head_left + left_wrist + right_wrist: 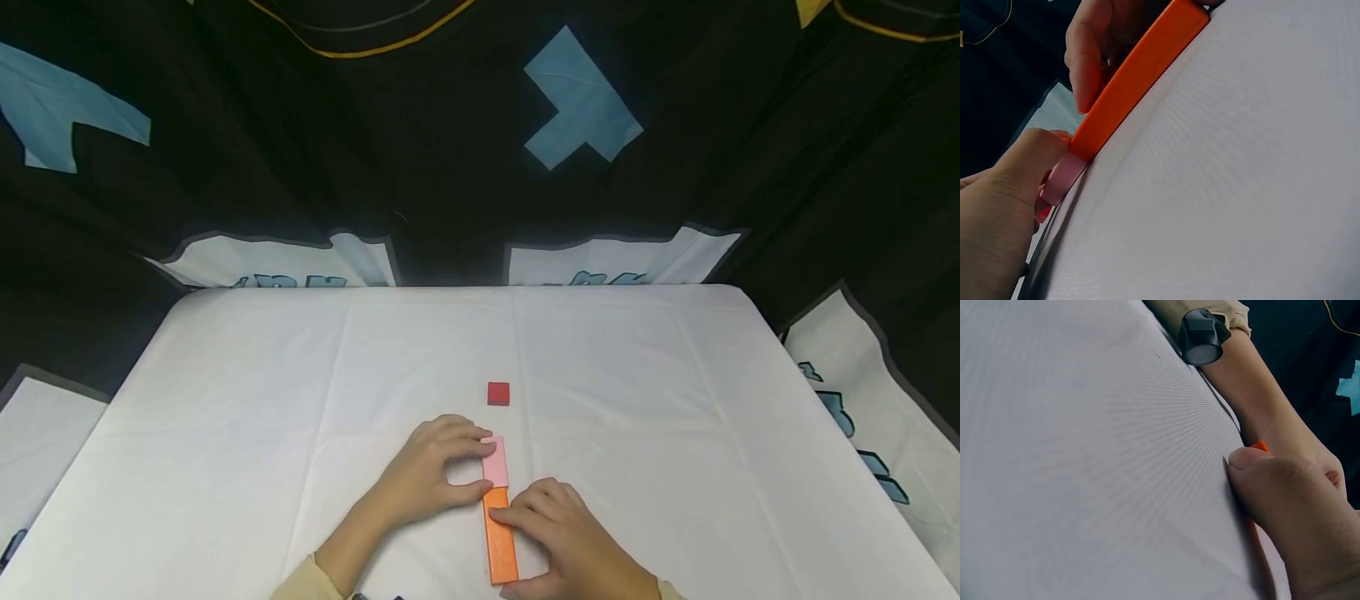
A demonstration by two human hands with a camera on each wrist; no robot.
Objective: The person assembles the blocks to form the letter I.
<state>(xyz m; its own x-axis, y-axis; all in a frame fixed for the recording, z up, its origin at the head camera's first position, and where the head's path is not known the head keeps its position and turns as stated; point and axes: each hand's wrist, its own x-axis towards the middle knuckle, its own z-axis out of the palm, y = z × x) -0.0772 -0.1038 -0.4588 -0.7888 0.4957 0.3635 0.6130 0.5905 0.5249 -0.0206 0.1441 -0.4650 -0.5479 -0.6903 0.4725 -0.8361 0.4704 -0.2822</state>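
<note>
A pink block [495, 463] and a longer orange block [501, 546] lie end to end on the white cloth, touching. My left hand [433, 468] grips the pink block, fingers at its far end and thumb near the joint with the orange one. My right hand [566, 542] holds the orange block, thumb at its near end and fingers at its right side. In the left wrist view the orange block [1138, 81] meets the pink block [1063, 178]. The right wrist view shows the thumb [1291, 500] over the orange block [1261, 447], mostly hidden.
A small red block [498, 393] sits on the table [637, 400] just beyond the pink block, apart from it. Black curtain cloth [450, 150] with blue and white shapes hangs behind and beside the table. A black wrist camera [1202, 339] is on the left sleeve.
</note>
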